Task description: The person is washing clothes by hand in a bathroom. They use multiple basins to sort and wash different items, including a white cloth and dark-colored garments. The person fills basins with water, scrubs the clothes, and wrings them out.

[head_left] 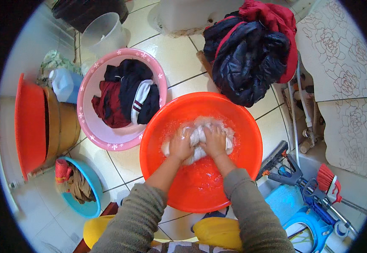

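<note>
A large red-orange plastic basin (158,183) stands on the floor before me, holding shallow, bubbly water. Bunched in it is a wet white cloth (198,136), partly under the water. My left hand (181,145) grips the left side of the cloth, its fingertips partly hidden by wet folds. On the other side, my right hand (214,140) presses down and clutches it with the fingers bent over the fabric. The two hands are close together, thumbs turned inward.
A pink basin (85,126) of dark and white clothes touches the red one's left side. Black and red garments (246,60) are heaped at upper right. A blue basin (99,193) with rags stands lower left; a mop (292,177) and red brush (327,178) lie right.
</note>
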Demonstrator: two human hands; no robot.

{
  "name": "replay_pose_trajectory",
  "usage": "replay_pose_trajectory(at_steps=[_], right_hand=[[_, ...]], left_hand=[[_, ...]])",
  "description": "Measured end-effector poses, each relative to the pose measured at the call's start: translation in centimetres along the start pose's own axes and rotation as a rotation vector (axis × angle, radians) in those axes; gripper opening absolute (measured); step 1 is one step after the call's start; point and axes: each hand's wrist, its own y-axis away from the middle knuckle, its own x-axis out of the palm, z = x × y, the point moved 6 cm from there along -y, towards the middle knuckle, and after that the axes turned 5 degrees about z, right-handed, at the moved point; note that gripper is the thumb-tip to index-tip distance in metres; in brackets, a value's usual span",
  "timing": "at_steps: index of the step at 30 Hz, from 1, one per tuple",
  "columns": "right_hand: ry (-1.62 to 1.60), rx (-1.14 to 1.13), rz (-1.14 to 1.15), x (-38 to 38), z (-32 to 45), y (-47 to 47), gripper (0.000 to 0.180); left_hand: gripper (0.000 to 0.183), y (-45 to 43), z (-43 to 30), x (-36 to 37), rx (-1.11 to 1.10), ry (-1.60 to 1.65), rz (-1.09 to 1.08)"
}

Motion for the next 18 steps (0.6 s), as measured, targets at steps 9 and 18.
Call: replay_pose_trajectory(at_steps=[9, 18], right_hand=[[-1.017, 0.296, 0.109, -2.6, -3.6, -3.0, 0.048], [-0.420, -0.204, -0.055, -5.3, -0.5, 6.2, 0.092]], left_hand=[[0.046, -4.9, 1.4, -0.9, -0.357, 0.326, 0.196], [0.080, 5.2, -2.5, -3.4, 0.106, -0.219, 0.007]])
